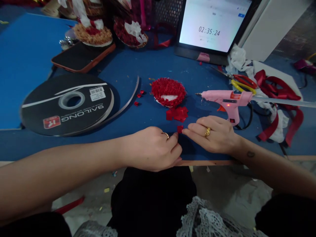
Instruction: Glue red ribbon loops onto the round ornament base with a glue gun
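My left hand and my right hand meet low over the table's front edge. A small red ribbon piece shows between their fingertips. The fingers of both hands are closed; the left hand's curled fingers hide part of their grip. Just beyond lie several flat red ribbon squares, touching or very near a round piece covered in shaggy red material with a white patch. To the right, above my right hand, a pink glue gun lies on its side with its orange light lit and a glue stick in its back.
A large black ribbon spool lies left, its loose strip curling toward small red scraps. Behind are a phone, decorated round pieces and a tablet. Scissors and dark red ribbon lie right.
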The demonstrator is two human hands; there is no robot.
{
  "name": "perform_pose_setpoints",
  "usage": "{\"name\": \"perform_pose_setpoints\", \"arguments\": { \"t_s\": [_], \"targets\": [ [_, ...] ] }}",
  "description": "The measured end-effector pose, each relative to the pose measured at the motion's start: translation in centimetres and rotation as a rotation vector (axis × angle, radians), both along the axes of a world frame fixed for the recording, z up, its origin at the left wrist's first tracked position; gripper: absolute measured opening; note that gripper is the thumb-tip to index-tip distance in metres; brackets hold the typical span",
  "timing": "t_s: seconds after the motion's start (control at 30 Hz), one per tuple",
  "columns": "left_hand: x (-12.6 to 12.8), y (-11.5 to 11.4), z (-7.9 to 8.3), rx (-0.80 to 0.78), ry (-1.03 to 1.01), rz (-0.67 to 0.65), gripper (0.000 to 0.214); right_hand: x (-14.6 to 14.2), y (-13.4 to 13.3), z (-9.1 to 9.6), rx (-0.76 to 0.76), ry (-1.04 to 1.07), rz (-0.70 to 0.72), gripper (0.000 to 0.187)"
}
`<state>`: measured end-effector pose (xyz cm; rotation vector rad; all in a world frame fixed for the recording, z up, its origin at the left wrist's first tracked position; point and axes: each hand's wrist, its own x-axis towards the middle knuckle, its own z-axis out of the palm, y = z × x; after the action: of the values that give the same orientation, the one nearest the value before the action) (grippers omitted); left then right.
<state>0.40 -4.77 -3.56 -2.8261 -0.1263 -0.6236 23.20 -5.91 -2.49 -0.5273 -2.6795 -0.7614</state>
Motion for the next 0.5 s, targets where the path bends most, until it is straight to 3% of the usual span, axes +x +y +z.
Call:
{"name": "perform_pose_setpoints", "arguments": {
  "t_s": [0.23, 0.4, 0.5],
  "targets": [
    [-0.1, 0.4, 0.1, -0.017, -0.055, 0.024, 0.026, -0.1, 0.0, 0.2, 0.071, 0.029, 0.033, 0.016],
    [-0.1, 0.9, 0.1, -0.097, -0.203, 0.178, 0.018, 0.8, -0.6, 0.7, 0.134, 0.152, 0.029, 0.009],
    [0.0, 0.8, -0.2, -0.163, -0.337, 0.216, 0.011, 1.1, -1.3, 1.2, -0.003, 0.223, -0.053, 0.016]
  ]
}}
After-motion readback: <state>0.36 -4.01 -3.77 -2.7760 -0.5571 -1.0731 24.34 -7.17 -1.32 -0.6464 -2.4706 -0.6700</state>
